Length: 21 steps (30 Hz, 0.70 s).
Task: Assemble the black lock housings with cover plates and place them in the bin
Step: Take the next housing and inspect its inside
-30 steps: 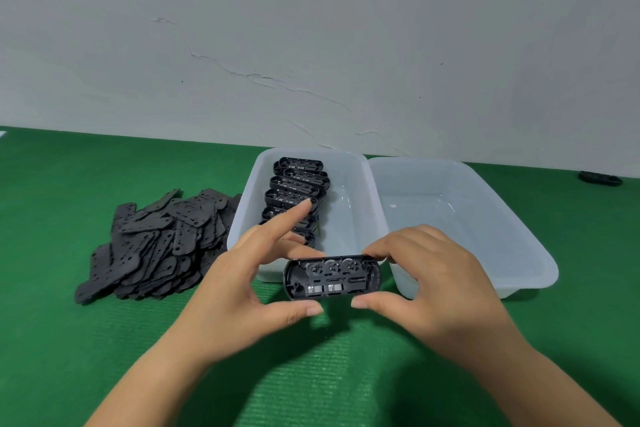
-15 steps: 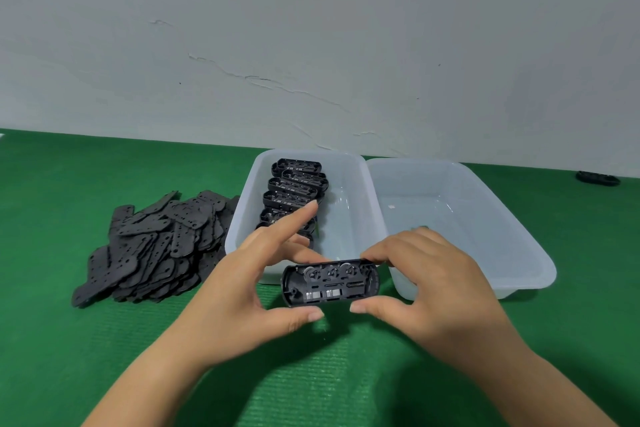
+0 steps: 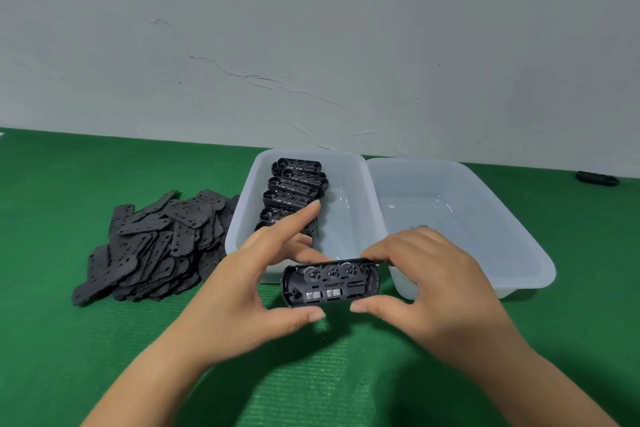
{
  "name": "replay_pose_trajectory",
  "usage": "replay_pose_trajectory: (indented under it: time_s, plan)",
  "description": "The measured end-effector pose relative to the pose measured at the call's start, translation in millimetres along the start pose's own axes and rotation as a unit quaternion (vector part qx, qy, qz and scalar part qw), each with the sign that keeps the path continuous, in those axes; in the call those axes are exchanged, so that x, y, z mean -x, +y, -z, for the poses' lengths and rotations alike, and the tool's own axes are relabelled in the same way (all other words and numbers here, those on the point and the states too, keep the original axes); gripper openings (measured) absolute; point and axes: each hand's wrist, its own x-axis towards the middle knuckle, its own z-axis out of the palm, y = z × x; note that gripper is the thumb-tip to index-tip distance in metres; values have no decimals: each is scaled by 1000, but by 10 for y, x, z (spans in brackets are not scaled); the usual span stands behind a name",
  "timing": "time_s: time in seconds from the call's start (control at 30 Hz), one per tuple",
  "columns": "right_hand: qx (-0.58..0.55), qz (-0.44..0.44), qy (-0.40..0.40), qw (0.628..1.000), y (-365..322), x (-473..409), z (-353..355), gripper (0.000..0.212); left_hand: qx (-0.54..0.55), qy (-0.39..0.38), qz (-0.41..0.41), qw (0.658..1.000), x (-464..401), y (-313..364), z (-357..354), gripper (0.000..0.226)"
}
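Housing (image 3: 331, 282): black, oblong with rounded ends; held in the air above the mat (image 3: 69, 357), in front of the two bins; open side toward the camera, showing three round parts in a row, a small spring and pale metal pieces; no cover on it.
Left hand (image 3: 256, 291): pinches the housing's left end; thumb under the lower edge, a curled finger at the upper edge; forefinger straight, raised off the part and pointing up and right over the left bin.
Right hand (image 3: 429, 288): pinches the housing's right end; thumb under the lower edge, bent fingertips on the upper edge; fingers close together.
Left bin (image 3: 242, 218): translucent white, on the mat behind the hands; holds a row of housings (image 3: 294, 184) along its left side, open sides up, overlapping one another; the nearest ones partly hidden by the left hand.
Right bin (image 3: 519, 236): same kind, touching the left bin along their long sides; a small pale speck on its floor; near corner hidden behind the right hand.
Plates (image 3: 156, 239): loose heap of flat dark cover plates with holes; on the mat just left of the left bin, touching its wall.
Mat: green, ribbed; covers the whole work surface.
Wall (image 3: 311, 45): pale, cracked; rises behind the mat.
Far right: a small black part (image 3: 597, 179) lying alone on the mat near the wall; too small to tell its kind.
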Motion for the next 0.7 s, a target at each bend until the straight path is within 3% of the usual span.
replay_pose_trajectory:
  time_s: [0.7]
  plan:
    - [2,2,-4,1000,7,-7,-7,40,-7,-3,-9,1000,-3,1,-10,93]
